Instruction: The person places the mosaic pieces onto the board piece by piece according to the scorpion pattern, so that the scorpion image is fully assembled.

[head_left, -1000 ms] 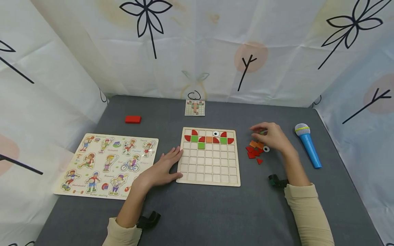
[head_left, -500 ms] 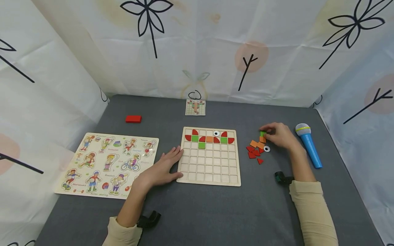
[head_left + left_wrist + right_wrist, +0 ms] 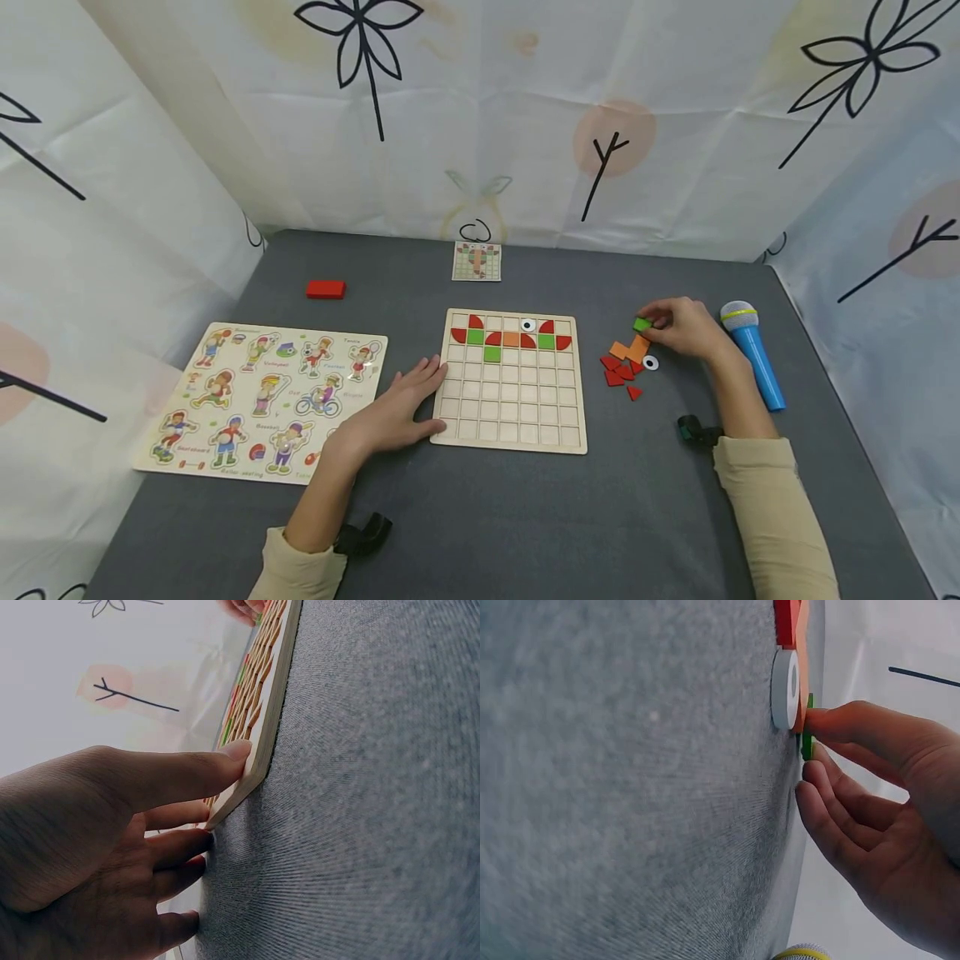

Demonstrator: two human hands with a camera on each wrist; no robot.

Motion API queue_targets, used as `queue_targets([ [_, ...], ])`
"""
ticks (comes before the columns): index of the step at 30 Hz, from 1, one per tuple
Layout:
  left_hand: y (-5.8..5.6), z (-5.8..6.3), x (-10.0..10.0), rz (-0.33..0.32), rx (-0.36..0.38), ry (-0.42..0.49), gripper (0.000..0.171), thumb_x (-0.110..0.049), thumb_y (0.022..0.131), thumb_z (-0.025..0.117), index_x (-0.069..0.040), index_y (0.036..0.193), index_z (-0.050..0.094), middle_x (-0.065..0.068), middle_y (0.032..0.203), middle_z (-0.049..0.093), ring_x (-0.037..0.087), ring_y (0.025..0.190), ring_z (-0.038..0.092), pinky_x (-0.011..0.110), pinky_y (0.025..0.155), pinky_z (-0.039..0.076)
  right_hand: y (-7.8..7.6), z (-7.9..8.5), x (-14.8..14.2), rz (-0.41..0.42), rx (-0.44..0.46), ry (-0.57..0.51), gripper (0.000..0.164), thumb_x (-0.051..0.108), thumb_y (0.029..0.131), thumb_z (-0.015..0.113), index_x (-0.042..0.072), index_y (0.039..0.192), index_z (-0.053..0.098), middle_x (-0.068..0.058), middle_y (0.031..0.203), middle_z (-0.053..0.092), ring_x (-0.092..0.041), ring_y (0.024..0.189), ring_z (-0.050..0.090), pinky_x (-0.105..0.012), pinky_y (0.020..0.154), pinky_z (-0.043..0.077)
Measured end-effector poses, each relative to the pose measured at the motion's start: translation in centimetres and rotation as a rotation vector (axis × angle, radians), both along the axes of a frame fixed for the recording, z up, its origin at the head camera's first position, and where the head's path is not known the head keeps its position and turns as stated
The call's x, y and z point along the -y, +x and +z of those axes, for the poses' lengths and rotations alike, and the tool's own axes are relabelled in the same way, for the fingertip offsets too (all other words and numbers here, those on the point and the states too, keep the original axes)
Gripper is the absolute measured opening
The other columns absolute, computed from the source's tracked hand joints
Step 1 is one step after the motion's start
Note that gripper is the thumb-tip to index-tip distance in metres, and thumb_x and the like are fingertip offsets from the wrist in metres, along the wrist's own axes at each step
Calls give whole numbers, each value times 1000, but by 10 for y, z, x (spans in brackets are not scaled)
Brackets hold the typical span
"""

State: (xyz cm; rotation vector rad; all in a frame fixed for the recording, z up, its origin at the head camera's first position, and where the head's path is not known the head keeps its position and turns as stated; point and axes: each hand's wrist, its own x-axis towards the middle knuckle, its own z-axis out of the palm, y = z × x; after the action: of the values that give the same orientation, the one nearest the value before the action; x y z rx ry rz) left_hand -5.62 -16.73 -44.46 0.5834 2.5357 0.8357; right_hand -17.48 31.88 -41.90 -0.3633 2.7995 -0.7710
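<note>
My left hand [image 3: 396, 414] rests at the left edge of a pale wooden grid board [image 3: 508, 412]. In the left wrist view its thumb [image 3: 225, 761] lies on the board's rim, the other fingers stretched out beside the edge. Red, green and orange pieces and one eye disc fill cells in the board's upper rows. Right of the board, my right hand [image 3: 681, 327] pinches a green square tile [image 3: 642, 324] between thumb and fingers. Just below it lie orange tiles [image 3: 619, 350], red pieces [image 3: 613, 378] and a white eye disc [image 3: 650, 363].
A blue toy microphone [image 3: 757, 362] lies right of my right hand. Left of the board is a picture puzzle board [image 3: 247, 450], partly under my left forearm. A red block [image 3: 326, 290] and a small pattern card [image 3: 476, 262] lie toward the back.
My right hand has shifted right and slightly back over the loose pieces; the green tile in its fingers has come into clearer view and turned. The left hand stays on the board.
</note>
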Motion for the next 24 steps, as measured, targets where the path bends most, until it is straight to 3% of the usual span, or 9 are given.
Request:
queue_targets([
  [11, 0, -3, 1, 2, 0, 13, 87, -23, 101, 77, 0, 170, 29, 20, 182, 18, 44, 171, 14, 73, 134, 13, 19, 2, 35, 54, -96, -112, 32, 10, 98, 78, -4, 126, 76, -22, 111, 78, -30, 98, 71, -12, 80, 53],
  [19, 1, -4, 1, 6, -1, 53, 88, -20, 99, 78, 1, 169, 31, 23, 181, 19, 47, 170, 14, 76, 133, 11, 32, 2, 75, 172, -131, -191, 29, 7, 95, 82, 0, 123, 78, -16, 109, 78, -26, 96, 72, -47, 88, 65],
  [24, 1, -2, 1, 11, 4, 39, 88, -20, 99, 78, 0, 170, 30, 21, 181, 18, 46, 170, 13, 74, 133, 11, 35, 1, 98, 237, -105, -221, 30, 5, 93, 84, 2, 123, 79, -13, 110, 79, -22, 95, 72, -42, 86, 65],
])
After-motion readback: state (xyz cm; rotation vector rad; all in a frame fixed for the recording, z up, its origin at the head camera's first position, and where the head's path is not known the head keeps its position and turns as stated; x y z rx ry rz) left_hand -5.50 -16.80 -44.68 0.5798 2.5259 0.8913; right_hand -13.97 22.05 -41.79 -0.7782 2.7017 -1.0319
